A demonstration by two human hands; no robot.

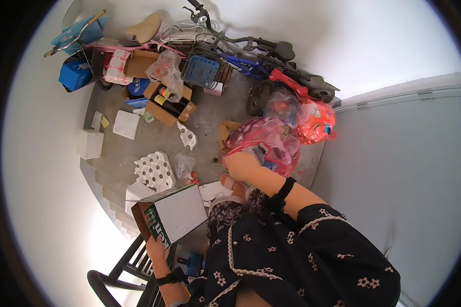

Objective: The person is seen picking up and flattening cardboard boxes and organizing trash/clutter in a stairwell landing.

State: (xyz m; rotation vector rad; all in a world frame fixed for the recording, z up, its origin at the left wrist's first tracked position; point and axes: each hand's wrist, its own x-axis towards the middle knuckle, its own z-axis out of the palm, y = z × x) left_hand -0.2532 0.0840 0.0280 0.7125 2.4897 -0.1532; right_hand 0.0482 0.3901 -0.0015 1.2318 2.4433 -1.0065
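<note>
On the left, my left hand [156, 247] grips the lower edge of a cardboard box [181, 215] with white and green printed sides. The box is tilted, and its brown inside shows at one end. In front of me, my right hand [241, 166] holds the rim of a pink patterned bag [267, 132] that stands on the floor. Clear plastic and dark items show in the bag's mouth; I cannot tell what they are. My right fingertips are partly hidden behind the hand. A white egg tray [155, 170] lies on the concrete floor beyond the box.
Along the wall are a blue bicycle [238, 65], a red balance bike [290, 82] and a carton of bottles [169, 103]. A red plastic bag [317, 122] sits by the grey door [392, 153]. Stairs and a black railing [117, 280] lie to the left. Foam pieces [126, 124] are scattered about.
</note>
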